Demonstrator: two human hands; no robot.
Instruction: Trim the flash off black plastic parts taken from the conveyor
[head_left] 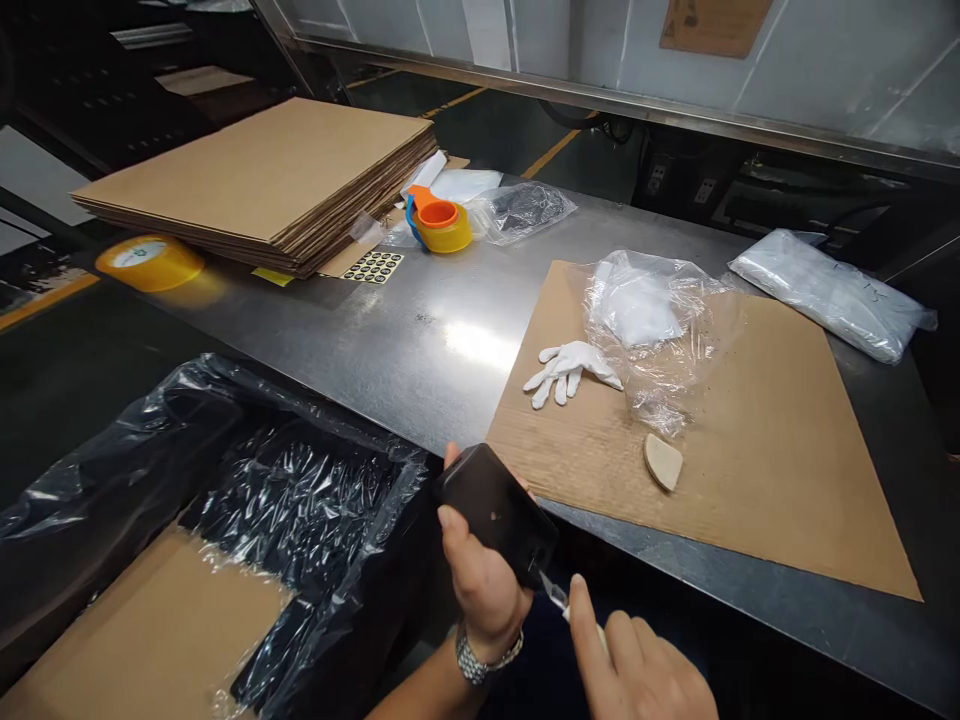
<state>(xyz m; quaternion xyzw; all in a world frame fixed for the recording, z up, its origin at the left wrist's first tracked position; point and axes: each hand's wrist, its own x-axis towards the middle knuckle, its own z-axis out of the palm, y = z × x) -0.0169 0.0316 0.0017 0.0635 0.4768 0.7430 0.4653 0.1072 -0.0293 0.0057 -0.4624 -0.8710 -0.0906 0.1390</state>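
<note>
Head view: the left hand (480, 585) is gripping a black plastic piece (495, 515), fingers closed around it, at the near edge of the steel table (420, 340). The right hand (637, 670) is pinching a small blade (553, 592) against its lower edge. Print on the sticker sheet (373, 266) is too small to read.

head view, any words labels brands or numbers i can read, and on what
No text here can be read.
Brown sign at top right: print too blurred.
Sticker sheet by the cardboard stack: pale marks on round black stickers, too small.
Yellow tape roll at the left: label on its core, blurred.
Black part in the left hand, small blade in the right hand: no print shows.
</note>
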